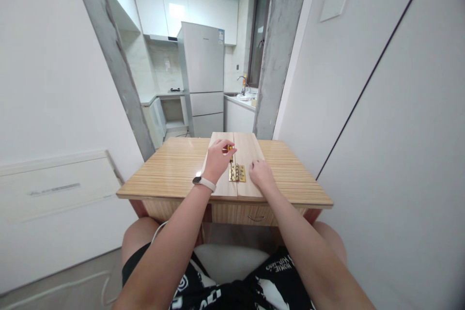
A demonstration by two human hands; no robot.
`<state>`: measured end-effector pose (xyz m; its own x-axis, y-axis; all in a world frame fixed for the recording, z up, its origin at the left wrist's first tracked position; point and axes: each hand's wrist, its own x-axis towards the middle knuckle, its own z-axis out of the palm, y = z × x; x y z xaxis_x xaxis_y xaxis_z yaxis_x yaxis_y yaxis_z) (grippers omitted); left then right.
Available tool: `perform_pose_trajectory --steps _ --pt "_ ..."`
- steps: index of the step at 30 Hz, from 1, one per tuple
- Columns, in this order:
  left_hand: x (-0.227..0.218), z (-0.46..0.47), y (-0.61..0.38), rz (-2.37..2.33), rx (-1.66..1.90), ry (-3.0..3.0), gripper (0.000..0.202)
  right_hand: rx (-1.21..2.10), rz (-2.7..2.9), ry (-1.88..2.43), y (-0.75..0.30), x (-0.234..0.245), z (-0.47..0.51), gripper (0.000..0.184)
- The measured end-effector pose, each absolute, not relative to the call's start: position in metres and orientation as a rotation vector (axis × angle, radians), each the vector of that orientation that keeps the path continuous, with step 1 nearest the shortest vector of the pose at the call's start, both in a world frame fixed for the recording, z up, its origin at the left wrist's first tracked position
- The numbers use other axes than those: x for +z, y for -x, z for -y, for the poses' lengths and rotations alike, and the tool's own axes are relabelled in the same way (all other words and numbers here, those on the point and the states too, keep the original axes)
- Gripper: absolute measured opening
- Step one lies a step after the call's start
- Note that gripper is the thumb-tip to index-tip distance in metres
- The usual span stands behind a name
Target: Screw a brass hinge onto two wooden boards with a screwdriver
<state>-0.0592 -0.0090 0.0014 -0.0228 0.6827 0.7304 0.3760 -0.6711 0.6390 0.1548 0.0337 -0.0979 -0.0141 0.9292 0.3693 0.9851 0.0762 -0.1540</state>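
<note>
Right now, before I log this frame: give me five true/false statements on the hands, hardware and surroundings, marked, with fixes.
1. The left hand holds a yellow-and-black screwdriver. True.
2. The right hand grips a hammer. False: no tool shows in the right hand, which rests by the hinge's right side.
3. The brass hinge lies across the two pale boards. True.
4. The watch is on the right wrist. False: the watch is on the left wrist.
5. The refrigerator stands beyond the table. True.

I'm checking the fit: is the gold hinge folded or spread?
Spread: the gold hinge lies flat, one leaf on each side of the seam.
</note>
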Motion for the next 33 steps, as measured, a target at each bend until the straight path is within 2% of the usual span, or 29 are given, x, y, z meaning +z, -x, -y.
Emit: perform_pose_trajectory --steps 3,8,14,20,27,33 --pt "0.001 0.008 0.057 -1.068 1.696 -1.984 0.022 -0.198 1.989 1.904 -0.154 -0.097 -0.033 0.035" --pt "0.001 0.009 0.053 -1.063 1.699 -2.07 0.012 -0.182 1.994 1.914 -0.154 -0.095 -0.032 0.035" --pt "0.003 0.01 0.051 -1.125 1.688 -2.072 0.01 -0.2 1.995 1.913 -0.154 -0.095 -0.032 0.034" --pt "-0.002 0.009 0.046 -0.974 1.597 -2.088 0.021 -0.218 1.991 1.904 -0.154 -0.097 -0.033 0.034" --pt "0.001 0.012 0.042 -1.07 1.746 -2.091 0.014 -0.191 1.986 1.919 -0.154 -0.097 -0.034 0.034" --pt "0.001 0.012 0.039 -0.984 1.646 -2.047 0.017 -0.205 1.974 1.912 -0.154 -0.098 -0.034 0.035"
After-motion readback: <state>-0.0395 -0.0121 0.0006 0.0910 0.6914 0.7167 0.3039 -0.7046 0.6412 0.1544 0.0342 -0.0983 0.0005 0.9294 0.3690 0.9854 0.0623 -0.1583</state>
